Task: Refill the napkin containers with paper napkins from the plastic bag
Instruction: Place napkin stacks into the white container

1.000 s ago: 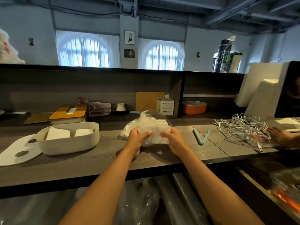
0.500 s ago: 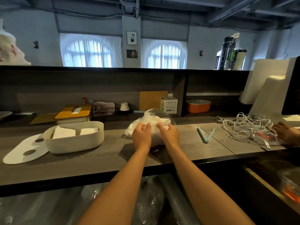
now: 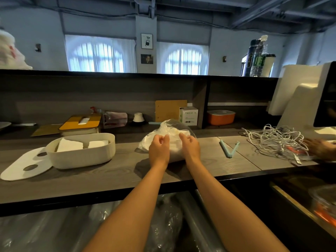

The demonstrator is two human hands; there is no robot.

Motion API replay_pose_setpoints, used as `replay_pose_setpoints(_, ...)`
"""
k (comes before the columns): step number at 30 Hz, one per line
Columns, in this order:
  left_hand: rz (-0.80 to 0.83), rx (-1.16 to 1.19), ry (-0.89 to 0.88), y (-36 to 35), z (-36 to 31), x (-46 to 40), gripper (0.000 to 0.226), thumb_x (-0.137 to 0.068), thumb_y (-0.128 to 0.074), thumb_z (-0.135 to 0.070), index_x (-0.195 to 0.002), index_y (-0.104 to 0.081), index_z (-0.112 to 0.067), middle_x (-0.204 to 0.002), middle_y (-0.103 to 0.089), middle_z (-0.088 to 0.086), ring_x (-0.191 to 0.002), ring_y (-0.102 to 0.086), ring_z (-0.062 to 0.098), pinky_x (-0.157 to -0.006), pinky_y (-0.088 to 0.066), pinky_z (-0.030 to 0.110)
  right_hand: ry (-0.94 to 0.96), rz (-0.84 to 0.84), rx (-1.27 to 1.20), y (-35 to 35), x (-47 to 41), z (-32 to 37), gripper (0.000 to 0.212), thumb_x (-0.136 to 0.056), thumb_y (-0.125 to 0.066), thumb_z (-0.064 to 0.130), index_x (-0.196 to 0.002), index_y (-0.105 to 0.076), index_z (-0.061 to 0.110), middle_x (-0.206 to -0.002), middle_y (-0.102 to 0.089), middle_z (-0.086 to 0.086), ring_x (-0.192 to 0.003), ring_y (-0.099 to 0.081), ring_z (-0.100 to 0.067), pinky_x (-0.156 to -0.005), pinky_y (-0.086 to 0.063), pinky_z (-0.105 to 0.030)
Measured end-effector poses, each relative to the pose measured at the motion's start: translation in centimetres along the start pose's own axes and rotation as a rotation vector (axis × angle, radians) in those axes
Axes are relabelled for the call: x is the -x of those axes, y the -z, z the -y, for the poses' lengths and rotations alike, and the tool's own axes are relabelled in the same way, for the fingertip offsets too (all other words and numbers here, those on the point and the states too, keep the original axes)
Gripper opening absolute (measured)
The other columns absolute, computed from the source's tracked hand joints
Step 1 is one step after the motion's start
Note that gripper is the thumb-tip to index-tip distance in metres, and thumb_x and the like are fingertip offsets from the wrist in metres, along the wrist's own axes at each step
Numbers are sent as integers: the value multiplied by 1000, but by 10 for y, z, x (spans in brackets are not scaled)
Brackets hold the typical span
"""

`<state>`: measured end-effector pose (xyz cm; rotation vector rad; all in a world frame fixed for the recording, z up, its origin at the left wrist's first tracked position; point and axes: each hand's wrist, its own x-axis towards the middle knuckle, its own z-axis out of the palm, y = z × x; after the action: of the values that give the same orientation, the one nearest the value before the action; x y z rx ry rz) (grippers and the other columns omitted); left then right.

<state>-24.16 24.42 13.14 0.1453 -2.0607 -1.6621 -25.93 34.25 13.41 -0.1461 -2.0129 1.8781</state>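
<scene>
Hands [image 3: 174, 148] pinch crinkled clear plastic bag [image 3: 164, 132] on grained wooden counter [image 3: 109, 171]

Clear plastic bag [image 3: 174, 132] of white paper napkins [image 3: 173, 142] sat on the grey wood counter in front of me, crumpled, mouth gaping upward. To its left stood the white oval napkin container [image 3: 81, 155], lid off, upright, two napkin stacks [image 3: 70, 145] inside, leaning, not filling it.
</scene>
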Motion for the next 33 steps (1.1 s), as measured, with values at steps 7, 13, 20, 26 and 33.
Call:
replay_pose_setpoints(7,1,-5,-63,0,-3,1,24,-101,-45,-20,-93,-65,-10,-89,-61,-2,-84,-53,12,-65,-39,21,8,15,23,-1,1,3,19,-94,-56,23,-96,-70,10,-89,-67,-2,-83,-60,-13,-67,-44,-25)
replay_pose_setpoints(13,181,-39,-173,-1,-2,5,35,-101,-49,-27,-84,-71,-5,-80,-68,6,-74,-56,12,-68,-43,26,13,-190,186,6,1,-2,40,-98,-49,33,-74,-70,9,-71,-65,-4,-63,-53,-12,-54,-37,-26)
replay_pose_setpoints(20,366,4,-116,0,0,9,24,-90,-64,-15,-113,-62,-21,-106,-61,-4,-97,-57,11,-75,-48,22,-34,-369,-12,19,-1,0,39,-99,-48,40,-70,-59,16,-70,-57,2,-69,-53,-14,-61,-40,-30)
replay_pose_setpoints(26,32,149,-1,5,-4,4,14,-100,-49,-22,-110,-57,-17,-111,-57,-1,-101,-51,14,-80,-39,26,86,10,-77,7,2,4,11,-99,-54,27,-102,-60,19,-104,-65,-4,-97,-59,-15,-72,-45,-20)
replay_pose_setpoints(33,52,176,14,3,-5,5,16,-104,-40,-32,-111,-50,-22,-111,-53,-3,-99,-49,13,-81,-36,27,38,8,11,4,-3,-3,31,-96,-58,31,-120,-60,11,-114,-61,-2,-103,-55,-15,-80,-44,-24)
